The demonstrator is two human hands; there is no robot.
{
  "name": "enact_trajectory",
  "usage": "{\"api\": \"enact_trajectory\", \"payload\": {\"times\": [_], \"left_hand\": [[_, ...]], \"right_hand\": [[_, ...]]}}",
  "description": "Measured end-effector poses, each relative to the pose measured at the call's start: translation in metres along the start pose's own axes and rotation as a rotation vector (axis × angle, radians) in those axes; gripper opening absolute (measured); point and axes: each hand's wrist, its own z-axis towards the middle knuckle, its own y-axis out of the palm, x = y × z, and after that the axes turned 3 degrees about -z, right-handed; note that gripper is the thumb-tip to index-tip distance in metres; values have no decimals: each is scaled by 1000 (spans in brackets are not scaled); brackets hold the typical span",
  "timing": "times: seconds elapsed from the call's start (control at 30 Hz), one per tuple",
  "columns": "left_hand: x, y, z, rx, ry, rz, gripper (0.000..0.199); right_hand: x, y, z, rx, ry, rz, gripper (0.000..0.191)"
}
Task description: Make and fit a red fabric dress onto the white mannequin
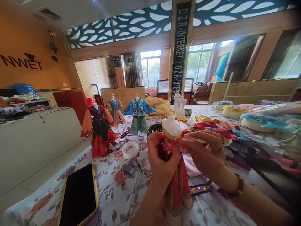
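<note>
At nine o'clock from the hands, near the lower left edge of the flowered tablecloth (pixel 110 201), a dark phone (pixel 78 196) lies face up. Further up, at about ten o'clock, a mannequin in a red and green gown (pixel 100 133) stands beside two smaller dressed figures, one in a blue jacket (pixel 138 114), and a small white dish (pixel 130 149) sits just in front of them. At the centre, the left hand (pixel 162 157) is closed around the waist of a white mannequin bust (pixel 171 127), fingers wrapped over the red fabric from the nine o'clock side. The bust's long axis runs upright, neck at twelve and the pink and red skirt (pixel 180 185) hanging toward six, between the two forearms. The right hand (pixel 204 152) comes in from three o'clock, thumb and fingertips pinched on the yellow-edged cloth at the bust's chest, so both hands touch the figure, and neither is nearer than the other. A beaded bracelet (pixel 240 186) circles the right wrist. At two o'clock, bare white busts (pixel 180 103) stand behind, and heaped coloured fabrics (pixel 221 130) spread away to the right.
</note>
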Motion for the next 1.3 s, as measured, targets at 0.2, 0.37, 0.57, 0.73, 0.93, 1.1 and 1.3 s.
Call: {"api": "enact_trajectory", "payload": {"times": [0.2,0.37,0.57,0.73,0.93,1.1,1.3], "left_hand": [[3,1,2,22,-33,11,39],[3,1,1,18,-34,7,40],[1,0,1,15,-22,16,41],[1,1,2,13,-18,4,41],[2,2,2,8,-32,-14,40],[0,1,3,30,-67,-23,39],[-2,-5,9,-19,-193,-135,42]], "right_hand": [[-2,3,0,-10,72,66,23],[-3,7,7,-6,159,151,15],[2,8,11,0,245,340,13],[0,6,12,-69,269,328,10],[-4,7,16,-75,267,304,11],[-7,5,16,-87,235,204,10],[-6,0,16,-107,182,183,15]]}}
